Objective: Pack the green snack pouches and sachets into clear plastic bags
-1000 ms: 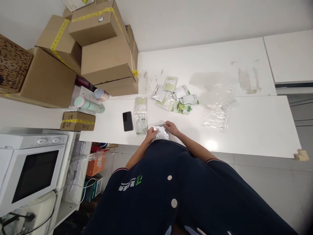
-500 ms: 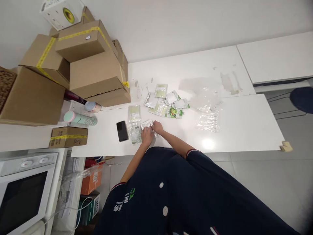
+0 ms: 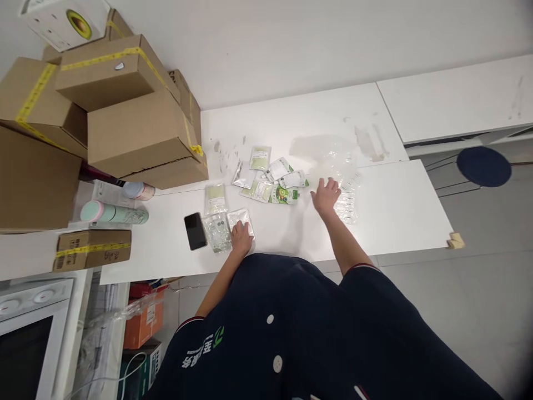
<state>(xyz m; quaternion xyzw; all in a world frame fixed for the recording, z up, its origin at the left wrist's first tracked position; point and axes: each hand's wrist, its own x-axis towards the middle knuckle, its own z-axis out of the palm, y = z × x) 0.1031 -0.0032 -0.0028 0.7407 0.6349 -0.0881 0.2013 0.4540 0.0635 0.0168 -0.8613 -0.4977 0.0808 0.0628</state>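
Observation:
My left hand (image 3: 241,239) rests with its fingers spread on a silvery packet (image 3: 239,217) near the table's front edge. Left of that packet lies a clear bag with green print (image 3: 217,233), below a pale green packet (image 3: 215,199). My right hand (image 3: 326,196) is open with fingers apart, at the left edge of a clear plastic bag (image 3: 346,206); whether it touches the bag I cannot tell. Between the hands and farther back lie several packets, among them a green spouted pouch (image 3: 283,195), a pale green packet (image 3: 260,158) and a silver packet (image 3: 244,175).
A black phone (image 3: 195,231) lies left of the packets. Cardboard boxes (image 3: 137,133) are stacked at the back left, with a mint-green bottle (image 3: 114,213) and a small taped box (image 3: 92,249) before them. A dark round stool (image 3: 483,166) stands beyond the table's right end.
My right hand has left the silvery packet and moved right to the clear plastic bag, its fingers spreading. The left hand stays on the packet. The whole view has shifted somewhat.

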